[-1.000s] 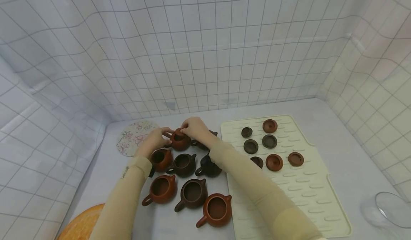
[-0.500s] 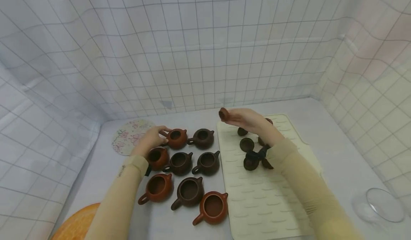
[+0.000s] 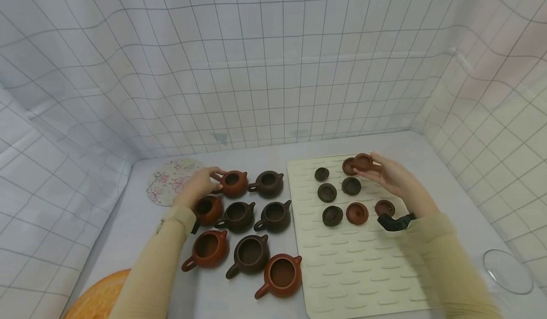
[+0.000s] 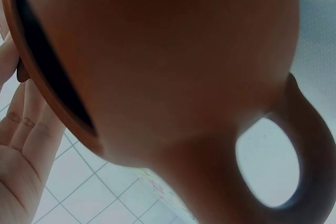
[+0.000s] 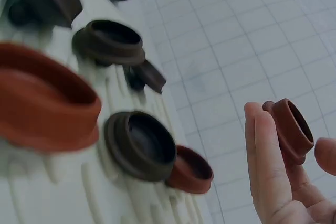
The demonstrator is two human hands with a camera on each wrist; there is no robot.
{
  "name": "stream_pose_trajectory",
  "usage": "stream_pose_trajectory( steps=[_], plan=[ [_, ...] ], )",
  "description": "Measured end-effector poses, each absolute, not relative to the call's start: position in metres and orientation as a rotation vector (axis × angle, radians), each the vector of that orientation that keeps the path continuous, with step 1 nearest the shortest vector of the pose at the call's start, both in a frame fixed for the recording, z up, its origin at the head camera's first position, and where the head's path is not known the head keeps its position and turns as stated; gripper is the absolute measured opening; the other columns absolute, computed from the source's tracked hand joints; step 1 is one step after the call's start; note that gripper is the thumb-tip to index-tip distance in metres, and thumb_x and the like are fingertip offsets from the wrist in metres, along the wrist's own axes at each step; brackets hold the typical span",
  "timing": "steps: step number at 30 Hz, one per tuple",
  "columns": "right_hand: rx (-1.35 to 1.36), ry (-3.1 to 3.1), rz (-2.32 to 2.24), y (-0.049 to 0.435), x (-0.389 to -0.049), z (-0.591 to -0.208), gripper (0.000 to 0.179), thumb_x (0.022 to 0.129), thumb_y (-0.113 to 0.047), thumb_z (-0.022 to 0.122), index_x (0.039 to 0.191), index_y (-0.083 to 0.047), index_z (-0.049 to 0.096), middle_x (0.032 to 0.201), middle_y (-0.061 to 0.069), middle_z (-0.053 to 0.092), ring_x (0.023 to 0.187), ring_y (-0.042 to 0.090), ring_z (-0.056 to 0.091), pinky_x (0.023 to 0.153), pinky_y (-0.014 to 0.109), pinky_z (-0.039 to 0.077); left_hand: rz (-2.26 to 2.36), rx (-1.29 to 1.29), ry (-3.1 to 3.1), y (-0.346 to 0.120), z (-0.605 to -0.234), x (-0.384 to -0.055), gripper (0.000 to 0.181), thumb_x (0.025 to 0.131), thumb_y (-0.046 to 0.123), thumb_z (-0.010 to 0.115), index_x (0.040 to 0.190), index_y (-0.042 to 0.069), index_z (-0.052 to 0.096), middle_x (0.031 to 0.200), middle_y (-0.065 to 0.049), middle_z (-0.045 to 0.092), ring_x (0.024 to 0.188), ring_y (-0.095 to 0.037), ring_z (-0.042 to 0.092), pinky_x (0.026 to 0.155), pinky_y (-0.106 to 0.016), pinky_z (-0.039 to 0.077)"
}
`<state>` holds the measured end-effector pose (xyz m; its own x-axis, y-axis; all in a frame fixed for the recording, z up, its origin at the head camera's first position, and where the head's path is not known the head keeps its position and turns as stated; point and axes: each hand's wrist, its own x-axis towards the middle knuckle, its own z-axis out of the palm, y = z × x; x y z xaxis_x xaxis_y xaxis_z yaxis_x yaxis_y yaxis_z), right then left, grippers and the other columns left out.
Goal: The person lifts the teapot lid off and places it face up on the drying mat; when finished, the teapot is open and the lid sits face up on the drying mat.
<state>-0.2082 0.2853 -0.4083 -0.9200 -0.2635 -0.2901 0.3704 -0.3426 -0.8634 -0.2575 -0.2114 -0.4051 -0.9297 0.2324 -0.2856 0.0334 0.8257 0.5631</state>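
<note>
My left hand [image 3: 198,186] pinches the handle of the reddish-brown teapot [image 3: 235,184] at the back left, whose mouth is uncovered. Its fingers [image 4: 31,114] show in the left wrist view, partly hidden by another brown teapot [image 4: 173,61] close to the camera. Over the back of the cream mat [image 3: 363,271], my right hand [image 3: 395,176] holds a small reddish-brown lid [image 3: 363,162] between fingers and thumb, hollow side up. This lid overlaps a similar reddish lid [image 3: 348,166] in the head view. The right wrist view shows the held lid [image 5: 293,132] tilted, its knob towards the fingers.
Several lidless teapots, such as a dark one [image 3: 249,255] and a reddish one [image 3: 282,275], stand in rows left of the mat. More lids, one dark [image 3: 327,192], lie hollow side up on it. A flowered round mat [image 3: 164,181] and a clear glass [image 3: 508,271] flank them.
My right hand has lifted the lid away from the back-left teapot and carried it right, over the mat's far end, turning it hollow side up. The left hand has stayed at that teapot's handle.
</note>
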Motion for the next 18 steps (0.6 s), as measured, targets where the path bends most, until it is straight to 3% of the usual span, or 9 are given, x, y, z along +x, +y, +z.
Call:
stream_pose_trajectory(
  steps=[2,5,12,16,18],
  plan=[
    [0.102,1.652,-2.198,0.295,-0.206,-0.414,0.025,0.107,-0.023,0.038,0.129,-0.009,0.036,0.123,0.003,0.047,0.101,0.012,0.069,0.099,0.025,0.051,0.814,0.205,2.667,-0.212,-0.406,-0.258,0.043,0.096,0.006,0.059,0.139,0.007,0.054,0.134,-0.027,0.057,0.123,-0.042,0.054,0.105,-0.054,0.043],
    [0.062,1.822,-2.048,0.308,-0.206,-0.422,0.031,0.108,-0.023,0.037,0.133,-0.004,0.035,0.117,-0.001,0.055,0.101,0.006,0.067,0.102,0.027,0.050,0.822,0.207,2.674,-0.213,-0.405,-0.259,0.044,0.094,0.006,0.059,0.138,0.006,0.054,0.132,-0.026,0.058,0.119,-0.040,0.056,0.103,-0.053,0.045],
    [0.090,2.108,-1.761,0.322,-0.204,-0.435,0.058,0.106,-0.030,0.046,0.145,0.011,0.031,0.103,-0.015,0.061,0.096,-0.004,0.062,0.090,0.019,0.052,0.800,0.211,2.676,-0.211,-0.402,-0.258,0.043,0.095,0.006,0.059,0.137,0.005,0.054,0.134,-0.027,0.057,0.120,-0.041,0.057,0.102,-0.053,0.046],
    [0.114,2.254,-1.609,0.321,-0.203,-0.439,0.064,0.103,-0.033,0.051,0.144,0.014,0.036,0.112,-0.009,0.061,0.093,-0.008,0.061,0.090,0.019,0.052,0.799,0.201,2.674,-0.213,-0.405,-0.257,0.043,0.096,0.006,0.059,0.138,0.007,0.054,0.133,-0.025,0.058,0.120,-0.040,0.056,0.103,-0.053,0.045],
    [0.130,2.303,-1.551,0.319,-0.201,-0.439,0.063,0.103,-0.033,0.052,0.142,0.014,0.039,0.119,0.003,0.061,0.092,-0.010,0.060,0.091,0.020,0.053,0.815,0.202,2.669,-0.213,-0.406,-0.256,0.043,0.096,0.006,0.058,0.138,0.008,0.054,0.134,-0.026,0.058,0.121,-0.040,0.056,0.104,-0.053,0.045]
  ],
)
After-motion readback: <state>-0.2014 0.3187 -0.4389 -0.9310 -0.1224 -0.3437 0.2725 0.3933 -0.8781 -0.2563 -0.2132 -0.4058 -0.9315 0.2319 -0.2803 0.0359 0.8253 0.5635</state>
